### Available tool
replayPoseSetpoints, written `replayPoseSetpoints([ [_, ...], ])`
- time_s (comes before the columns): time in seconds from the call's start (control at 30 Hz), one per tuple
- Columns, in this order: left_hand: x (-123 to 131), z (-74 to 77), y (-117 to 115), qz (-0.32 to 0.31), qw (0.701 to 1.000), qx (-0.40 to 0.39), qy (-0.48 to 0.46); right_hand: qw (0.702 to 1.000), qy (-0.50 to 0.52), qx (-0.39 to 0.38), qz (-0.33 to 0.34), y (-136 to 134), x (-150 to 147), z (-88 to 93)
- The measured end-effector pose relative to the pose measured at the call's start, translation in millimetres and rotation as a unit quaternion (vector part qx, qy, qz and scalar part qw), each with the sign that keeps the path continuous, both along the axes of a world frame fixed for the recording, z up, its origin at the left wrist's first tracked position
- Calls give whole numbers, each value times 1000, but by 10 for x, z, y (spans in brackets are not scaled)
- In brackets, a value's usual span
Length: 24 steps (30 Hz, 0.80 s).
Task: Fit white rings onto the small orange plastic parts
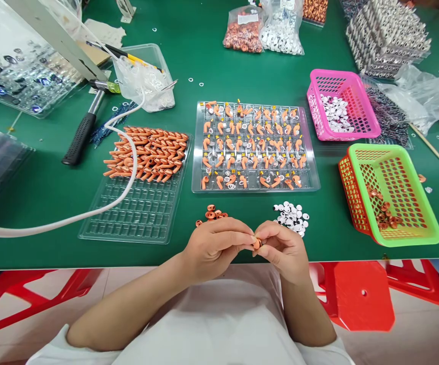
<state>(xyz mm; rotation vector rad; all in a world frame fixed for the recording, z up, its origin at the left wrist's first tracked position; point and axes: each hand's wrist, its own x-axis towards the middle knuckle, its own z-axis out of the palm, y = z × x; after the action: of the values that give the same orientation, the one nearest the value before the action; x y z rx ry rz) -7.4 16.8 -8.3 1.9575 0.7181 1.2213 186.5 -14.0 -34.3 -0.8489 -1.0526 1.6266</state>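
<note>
Above the table's front edge, my left hand (219, 248) and my right hand (283, 251) meet fingertip to fingertip. Both pinch a small orange earbud shell (257, 244), partly covered by the fingers. A little pile of copper-coloured earbud caps (210, 214) lies just beyond my left hand. Beyond my right hand is a pile of white oval pieces with black marks (293, 217). Farther back, a clear compartment tray (312, 167) carries rows of orange earbud parts with yellow tabs and white rings.
A tray (128, 230) with stacked orange stems, a white hose (70, 218) crossing it and a hammer (80, 137) are on the left. Pink (320, 124) and green (428, 223) baskets stand right. Bags of parts (244, 33) lie at the back; red stools (364, 299) stand below.
</note>
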Motion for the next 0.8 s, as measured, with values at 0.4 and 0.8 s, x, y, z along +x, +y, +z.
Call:
replayPoseSetpoints([
  [0.4, -2, -40, -34, 21, 1000, 4, 21, 1000, -11, 1, -14, 4, -28, 7],
  [0.8, 2, -20, -5, 56, 993, -104, 20, 999, -28, -16, -30, 7, -35, 62],
])
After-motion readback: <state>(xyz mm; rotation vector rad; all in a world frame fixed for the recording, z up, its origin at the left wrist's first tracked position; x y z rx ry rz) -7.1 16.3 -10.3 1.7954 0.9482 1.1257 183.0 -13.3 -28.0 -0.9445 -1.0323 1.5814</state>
